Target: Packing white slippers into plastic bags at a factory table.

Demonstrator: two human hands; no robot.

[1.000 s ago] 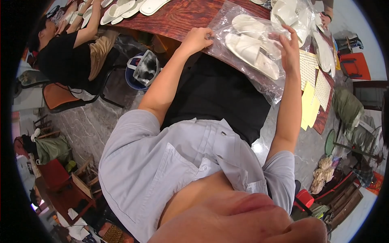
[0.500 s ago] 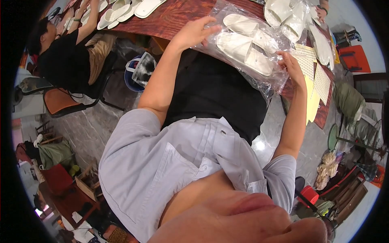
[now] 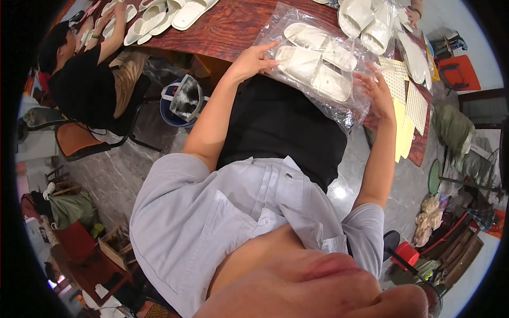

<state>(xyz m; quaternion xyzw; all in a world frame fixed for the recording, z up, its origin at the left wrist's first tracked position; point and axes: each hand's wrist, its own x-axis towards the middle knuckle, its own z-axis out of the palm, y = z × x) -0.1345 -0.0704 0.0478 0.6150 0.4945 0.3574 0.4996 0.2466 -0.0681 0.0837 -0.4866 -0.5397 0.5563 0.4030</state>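
Note:
A pair of white slippers [image 3: 319,62] lies in a clear plastic bag [image 3: 268,32] at the near edge of the red-brown wooden table [image 3: 233,26]. The bag's crinkled lower right corner hangs over that edge. My left hand [image 3: 253,62] rests at the bag's left side, thumb and fingers apart, fingertips against the plastic near the slippers. On the opposite side my right hand [image 3: 377,94] has its fingers spread against the loose plastic. Neither hand is closed on anything.
More bagged white slippers [image 3: 374,24] lie at the far right, beside yellow sticker sheets [image 3: 404,130]. Several unbagged slippers [image 3: 193,11] line the table's far left. A co-worker [image 3: 79,79] in black sits there handling slippers. A blue bucket [image 3: 168,112] stands on the floor.
The bag with the slippers has shifted slightly left. My left hand has come down and nearer along its side. My right hand's fingers have spread at the right side.

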